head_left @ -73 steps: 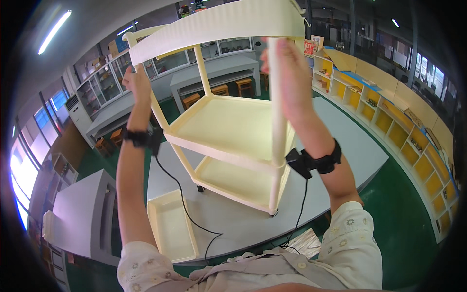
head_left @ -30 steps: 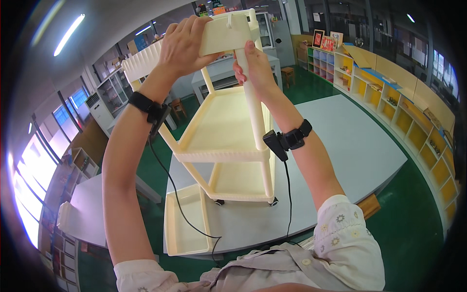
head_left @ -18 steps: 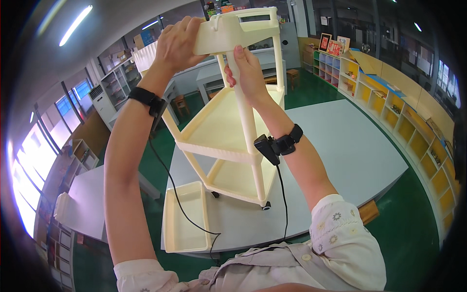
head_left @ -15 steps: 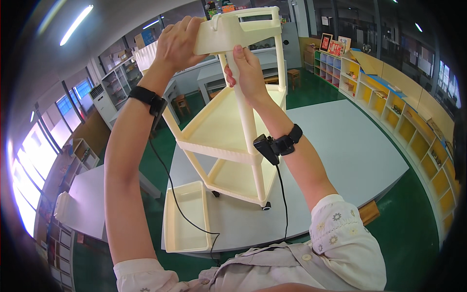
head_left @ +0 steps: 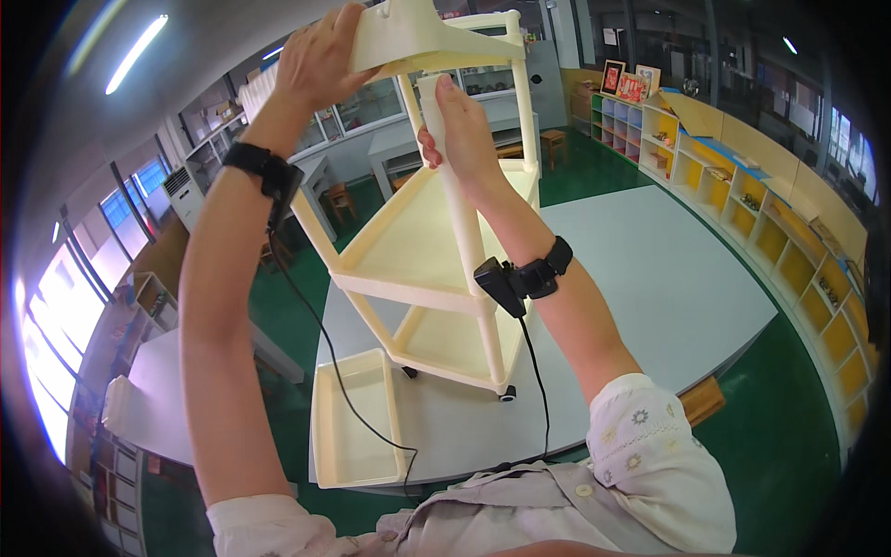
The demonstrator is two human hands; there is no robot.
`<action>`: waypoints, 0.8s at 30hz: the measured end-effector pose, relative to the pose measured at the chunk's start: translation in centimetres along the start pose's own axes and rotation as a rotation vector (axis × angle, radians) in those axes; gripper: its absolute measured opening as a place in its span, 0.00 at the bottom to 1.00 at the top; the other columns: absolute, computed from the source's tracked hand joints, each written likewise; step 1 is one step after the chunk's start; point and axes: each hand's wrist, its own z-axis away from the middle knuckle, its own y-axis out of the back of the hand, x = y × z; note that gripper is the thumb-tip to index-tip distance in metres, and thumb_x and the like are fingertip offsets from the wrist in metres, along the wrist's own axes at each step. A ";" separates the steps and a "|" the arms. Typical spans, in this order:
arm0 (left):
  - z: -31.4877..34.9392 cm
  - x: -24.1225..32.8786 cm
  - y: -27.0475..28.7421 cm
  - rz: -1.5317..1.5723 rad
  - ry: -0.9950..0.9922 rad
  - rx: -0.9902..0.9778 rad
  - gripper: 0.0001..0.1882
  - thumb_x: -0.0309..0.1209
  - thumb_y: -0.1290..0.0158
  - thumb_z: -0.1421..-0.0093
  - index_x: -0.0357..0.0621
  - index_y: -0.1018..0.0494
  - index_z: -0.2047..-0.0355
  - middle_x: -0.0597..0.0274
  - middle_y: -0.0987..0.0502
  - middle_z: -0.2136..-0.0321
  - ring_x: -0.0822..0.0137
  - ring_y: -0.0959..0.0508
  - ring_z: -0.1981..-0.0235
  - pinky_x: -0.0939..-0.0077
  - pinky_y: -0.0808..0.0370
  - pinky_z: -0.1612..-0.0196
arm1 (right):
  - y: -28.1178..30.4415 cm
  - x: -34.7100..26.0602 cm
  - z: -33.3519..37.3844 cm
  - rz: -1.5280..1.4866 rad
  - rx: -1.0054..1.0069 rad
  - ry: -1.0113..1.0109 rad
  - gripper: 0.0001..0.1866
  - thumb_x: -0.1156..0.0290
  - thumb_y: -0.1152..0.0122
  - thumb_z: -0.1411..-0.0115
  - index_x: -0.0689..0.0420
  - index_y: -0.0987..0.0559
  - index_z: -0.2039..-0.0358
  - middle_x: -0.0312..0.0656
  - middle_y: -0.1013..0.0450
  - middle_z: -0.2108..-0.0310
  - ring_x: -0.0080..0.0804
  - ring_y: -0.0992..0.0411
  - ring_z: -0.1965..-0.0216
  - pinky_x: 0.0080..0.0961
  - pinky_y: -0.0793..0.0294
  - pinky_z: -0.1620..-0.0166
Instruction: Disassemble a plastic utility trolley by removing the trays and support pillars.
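Observation:
A cream plastic shelf cart (head_left: 418, 251) with small wheels stands on a grey table (head_left: 668, 288). My left hand (head_left: 320, 56) grips the near corner of its top shelf tray (head_left: 418, 37), raised high. My right hand (head_left: 459, 139) is wrapped around the cart's near upright post (head_left: 469, 241), just under that tray. Both wrists wear black bands with cables running down to my chest.
A loose cream tray (head_left: 353, 427) lies flat on the table's near left corner. A second grey table (head_left: 153, 390) stands at the left. Yellow cubby shelves (head_left: 770, 223) line the right wall, and more tables and chairs stand on the green floor behind.
My left hand moved from the far side of the top tray to its near corner. My right hand slid up the near post. The tray now sits closer over the post.

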 end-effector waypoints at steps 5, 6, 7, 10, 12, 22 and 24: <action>-2.5 -1.3 0.4 0.068 -0.019 -0.075 0.24 0.46 0.51 0.51 0.47 0.41 0.59 0.51 0.30 0.66 0.46 0.30 0.67 0.58 0.33 0.65 | -0.7 0.1 0.0 0.010 -0.009 0.005 0.22 0.48 0.61 0.42 0.56 0.34 0.74 0.34 0.41 0.89 0.18 0.44 0.92 0.14 0.45 0.89; -2.9 -1.3 0.3 0.137 -0.029 -0.052 0.23 0.46 0.51 0.51 0.47 0.41 0.59 0.51 0.30 0.66 0.46 0.30 0.66 0.58 0.33 0.65 | -0.8 0.1 0.1 0.066 -0.010 0.009 0.22 0.47 0.62 0.42 0.55 0.36 0.73 0.35 0.41 0.89 0.18 0.45 0.92 0.14 0.45 0.88; -3.3 -1.2 0.2 0.158 0.013 -0.068 0.23 0.46 0.51 0.50 0.46 0.40 0.59 0.52 0.30 0.66 0.47 0.30 0.64 0.59 0.33 0.64 | -0.8 0.2 0.1 0.054 -0.023 -0.011 0.21 0.48 0.61 0.42 0.55 0.36 0.73 0.35 0.41 0.88 0.18 0.44 0.91 0.13 0.45 0.88; -4.0 -1.1 -0.1 0.192 -0.019 -0.018 0.23 0.45 0.51 0.51 0.44 0.39 0.60 0.51 0.31 0.67 0.48 0.31 0.64 0.61 0.34 0.63 | -1.4 0.3 0.2 0.049 -0.046 0.041 0.21 0.48 0.60 0.42 0.55 0.36 0.73 0.35 0.41 0.88 0.17 0.43 0.89 0.13 0.45 0.88; -3.8 -1.2 -0.3 0.200 -0.064 0.031 0.23 0.45 0.50 0.52 0.43 0.38 0.61 0.51 0.32 0.68 0.49 0.32 0.64 0.62 0.34 0.63 | -1.9 0.6 0.4 0.044 -0.050 0.054 0.20 0.49 0.60 0.41 0.55 0.36 0.73 0.35 0.40 0.87 0.18 0.43 0.88 0.13 0.44 0.87; 1.9 -2.7 0.0 0.332 -0.041 0.132 0.25 0.35 0.47 0.58 0.39 0.38 0.59 0.49 0.34 0.68 0.48 0.32 0.65 0.65 0.34 0.61 | -7.1 4.1 2.2 -0.048 0.059 0.186 0.12 0.67 0.60 0.43 0.60 0.35 0.62 0.41 0.33 0.76 0.24 0.34 0.78 0.19 0.33 0.73; 3.4 -4.0 0.5 0.371 -0.087 0.137 0.29 0.34 0.45 0.61 0.36 0.38 0.58 0.50 0.35 0.66 0.48 0.33 0.64 0.63 0.35 0.60 | -8.2 4.8 2.7 0.042 0.109 0.241 0.13 0.73 0.58 0.48 0.64 0.36 0.62 0.47 0.34 0.68 0.31 0.32 0.69 0.25 0.34 0.65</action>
